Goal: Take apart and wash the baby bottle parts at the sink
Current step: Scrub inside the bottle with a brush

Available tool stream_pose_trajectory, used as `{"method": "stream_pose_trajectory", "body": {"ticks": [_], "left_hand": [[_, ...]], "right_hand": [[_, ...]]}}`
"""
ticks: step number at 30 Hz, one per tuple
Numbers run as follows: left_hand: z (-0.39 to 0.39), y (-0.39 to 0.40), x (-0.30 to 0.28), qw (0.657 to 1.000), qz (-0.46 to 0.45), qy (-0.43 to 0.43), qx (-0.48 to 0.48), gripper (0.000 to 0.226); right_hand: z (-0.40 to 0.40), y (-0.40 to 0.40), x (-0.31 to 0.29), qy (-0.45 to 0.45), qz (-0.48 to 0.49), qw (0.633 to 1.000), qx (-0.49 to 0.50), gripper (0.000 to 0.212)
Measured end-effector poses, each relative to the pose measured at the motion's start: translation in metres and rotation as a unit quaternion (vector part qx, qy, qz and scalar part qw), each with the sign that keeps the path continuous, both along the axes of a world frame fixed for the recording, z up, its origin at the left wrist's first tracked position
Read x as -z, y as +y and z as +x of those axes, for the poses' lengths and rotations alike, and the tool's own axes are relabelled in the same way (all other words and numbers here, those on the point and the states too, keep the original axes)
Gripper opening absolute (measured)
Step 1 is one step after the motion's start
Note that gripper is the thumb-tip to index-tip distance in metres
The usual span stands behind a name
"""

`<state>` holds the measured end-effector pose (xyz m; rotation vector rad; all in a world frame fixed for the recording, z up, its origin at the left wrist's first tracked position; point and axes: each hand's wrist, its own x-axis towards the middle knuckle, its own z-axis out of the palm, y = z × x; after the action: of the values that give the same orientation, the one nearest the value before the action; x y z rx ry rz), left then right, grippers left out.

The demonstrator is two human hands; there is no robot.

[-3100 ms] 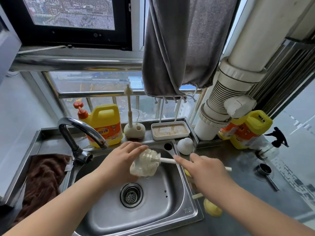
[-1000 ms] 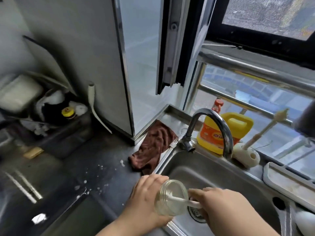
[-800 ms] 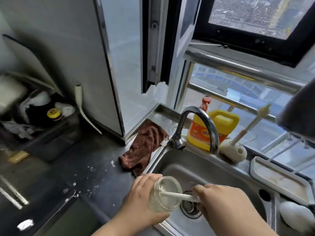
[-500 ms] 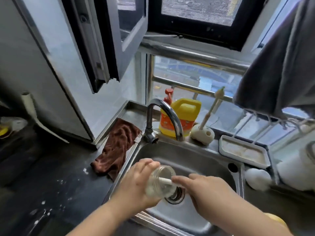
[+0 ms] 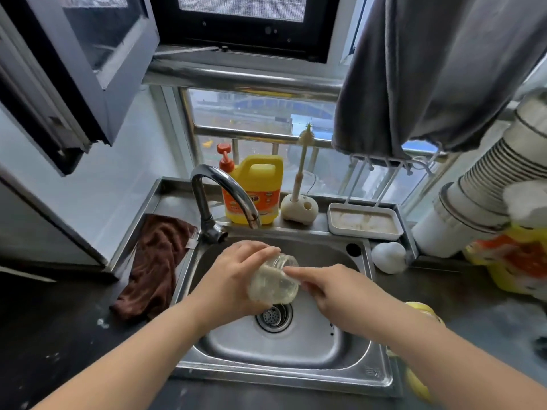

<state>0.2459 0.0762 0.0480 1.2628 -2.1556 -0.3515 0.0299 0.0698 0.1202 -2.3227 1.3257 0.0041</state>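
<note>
The left hand (image 5: 233, 282) keeps its grip curled around the clear bottle body (image 5: 273, 281) and holds it tilted over the sink (image 5: 281, 347), above the drain (image 5: 274, 316), probably so that soapy water falls into the basin and not on the table (image 5: 59, 335). The right hand (image 5: 334, 294) touches the bottle's side with a finger stretched out. If its other fingers hold anything, one cannot tell. The faucet (image 5: 225, 196) shows no running water.
</note>
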Motion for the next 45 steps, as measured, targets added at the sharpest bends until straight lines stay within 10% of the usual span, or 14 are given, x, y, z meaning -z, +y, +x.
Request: {"method": "stream_pose_trajectory", "body": {"ticks": [5, 10, 17, 23, 29, 37, 45], "left_hand": [[0.001, -0.006, -0.006, 0.997, -0.061, -0.021, 0.038, 0.078], [-0.001, -0.005, -0.004, 0.998, 0.008, -0.031, 0.055, 0.082], [-0.003, -0.010, -0.016, 0.996, 0.070, -0.023, 0.041, 0.090], [-0.015, -0.017, -0.015, 0.995, -0.054, -0.061, 0.064, 0.079], [-0.016, -0.016, -0.008, 0.986, -0.139, -0.061, 0.068, 0.079], [-0.009, -0.012, -0.020, 0.975, 0.206, 0.074, -0.033, 0.085], [-0.018, -0.014, -0.017, 0.841, 0.434, 0.307, -0.098, 0.067]], "right_hand": [[0.001, 0.013, 0.004, -0.063, 0.122, 0.990, -0.022, 0.039], [-0.004, 0.007, -0.022, 0.184, -0.083, 0.969, -0.140, 0.059], [-0.018, 0.012, -0.001, 0.185, -0.265, 0.941, -0.105, 0.078], [0.000, 0.022, -0.008, 0.162, -0.073, 0.984, -0.009, 0.062], [-0.012, 0.013, -0.022, -0.052, 0.218, 0.974, 0.033, 0.037], [-0.037, 0.017, -0.038, 0.217, -0.172, 0.961, 0.007, 0.074], [-0.071, 0.041, -0.035, -0.012, -0.079, 0.987, 0.137, 0.058]]}}
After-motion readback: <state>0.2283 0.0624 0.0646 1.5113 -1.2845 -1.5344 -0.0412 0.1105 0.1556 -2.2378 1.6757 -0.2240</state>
